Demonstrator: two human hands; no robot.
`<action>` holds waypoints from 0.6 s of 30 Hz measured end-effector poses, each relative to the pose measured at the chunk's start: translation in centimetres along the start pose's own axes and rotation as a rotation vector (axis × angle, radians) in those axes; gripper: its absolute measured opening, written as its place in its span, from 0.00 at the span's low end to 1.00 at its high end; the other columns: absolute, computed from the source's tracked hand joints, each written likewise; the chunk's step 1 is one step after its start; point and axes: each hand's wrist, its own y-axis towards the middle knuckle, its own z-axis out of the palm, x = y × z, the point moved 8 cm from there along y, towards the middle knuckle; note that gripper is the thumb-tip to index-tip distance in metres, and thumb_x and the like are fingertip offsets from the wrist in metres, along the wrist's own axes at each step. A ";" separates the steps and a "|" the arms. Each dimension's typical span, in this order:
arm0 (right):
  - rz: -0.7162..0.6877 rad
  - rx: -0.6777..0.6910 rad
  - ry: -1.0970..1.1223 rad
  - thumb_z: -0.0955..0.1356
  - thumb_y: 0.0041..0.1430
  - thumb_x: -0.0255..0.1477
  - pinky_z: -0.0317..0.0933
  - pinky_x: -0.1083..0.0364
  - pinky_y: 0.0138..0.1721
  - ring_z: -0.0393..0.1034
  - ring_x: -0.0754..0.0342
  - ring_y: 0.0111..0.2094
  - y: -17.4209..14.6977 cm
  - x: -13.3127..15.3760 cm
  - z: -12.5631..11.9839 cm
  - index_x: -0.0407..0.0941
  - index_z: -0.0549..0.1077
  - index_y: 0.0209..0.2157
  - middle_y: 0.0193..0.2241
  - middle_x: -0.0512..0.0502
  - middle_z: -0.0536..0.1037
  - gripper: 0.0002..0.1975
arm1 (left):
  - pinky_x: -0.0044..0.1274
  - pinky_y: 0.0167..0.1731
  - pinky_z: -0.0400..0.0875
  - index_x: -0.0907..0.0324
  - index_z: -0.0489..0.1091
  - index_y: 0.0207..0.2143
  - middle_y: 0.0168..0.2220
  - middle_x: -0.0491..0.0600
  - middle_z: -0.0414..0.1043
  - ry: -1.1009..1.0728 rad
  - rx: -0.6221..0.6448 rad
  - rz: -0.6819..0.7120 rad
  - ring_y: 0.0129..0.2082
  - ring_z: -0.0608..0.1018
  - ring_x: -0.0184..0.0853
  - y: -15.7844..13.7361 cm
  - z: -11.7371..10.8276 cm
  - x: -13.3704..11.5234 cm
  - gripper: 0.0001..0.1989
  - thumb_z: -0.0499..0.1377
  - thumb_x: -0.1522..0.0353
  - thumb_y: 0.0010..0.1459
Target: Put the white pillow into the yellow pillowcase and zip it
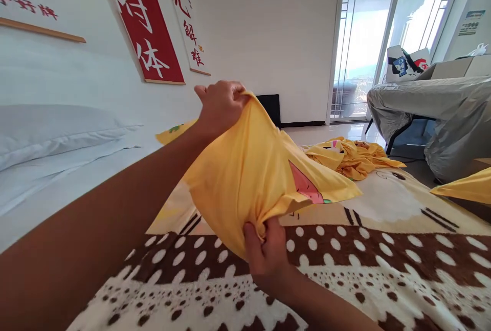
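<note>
Left hand (220, 106) and right hand (266, 251) each pinch the yellow shirt (249, 177) above the bed (383, 269). Soft, light cloth; likely best gripped at edges.

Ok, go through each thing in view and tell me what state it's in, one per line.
Left hand: shut on yellow cotton shirt, raised.
Right hand: shut on the shirt's lower edge.
Yellow cotton shirt: held up, stretched between both hands.
Pile of yellow garments: crumpled, unfolded.
Brown-and-cream dotted blanket: spread flat.
White pillow: lying flat.
Glass sliding door: cannot tell whether open.
</note>
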 end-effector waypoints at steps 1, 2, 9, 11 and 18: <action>0.023 0.106 -0.099 0.60 0.58 0.37 0.63 0.50 0.35 0.68 0.47 0.31 0.1 -1.2 1.6 0.42 0.69 0.37 0.28 0.39 0.72 0.14 | 0.37 0.48 0.53 0.61 0.70 0.30 0.23 0.44 0.65 0.046 0.081 -0.030 0.34 0.72 0.35 -0.3 1.7 1.2 0.12 0.49 0.67 0.59; 0.032 0.209 -0.200 0.60 0.58 0.35 0.62 0.51 0.32 0.67 0.47 0.30 0.0 -2.3 3.2 0.42 0.70 0.37 0.28 0.40 0.72 0.13 | 0.39 0.48 0.54 0.59 0.71 0.31 0.26 0.46 0.69 0.092 0.180 -0.058 0.36 0.73 0.38 -1.1 3.6 2.7 0.12 0.49 0.68 0.59; -0.152 0.744 -0.590 0.64 0.51 0.27 0.62 0.53 0.35 0.70 0.46 0.34 -2.8 -6.0 9.2 0.41 0.72 0.36 0.33 0.39 0.77 0.10 | 0.39 0.51 0.57 0.57 0.59 0.56 0.58 0.59 0.61 0.098 0.638 -0.247 0.57 0.64 0.50 -14.4 12.8 15.3 0.25 0.48 0.58 0.58; -0.225 0.846 -0.604 0.64 0.54 0.29 0.62 0.53 0.37 0.70 0.46 0.37 -3.1 -4.9 9.0 0.41 0.73 0.38 0.37 0.38 0.77 0.11 | 0.36 0.45 0.63 0.65 0.66 0.49 0.48 0.65 0.70 0.037 0.770 -0.420 0.49 0.71 0.53 -19.6 13.5 18.7 0.28 0.47 0.53 0.56; -0.040 0.773 -0.351 0.62 0.59 0.41 0.59 0.59 0.30 0.70 0.56 0.29 3.8 -1.7 -1.0 0.46 0.74 0.36 0.29 0.49 0.78 0.16 | 0.24 0.27 0.67 0.62 0.73 0.40 0.36 0.58 0.76 -0.979 1.056 -0.953 0.32 0.77 0.40 -33.8 12.9 15.9 0.31 0.51 0.44 0.52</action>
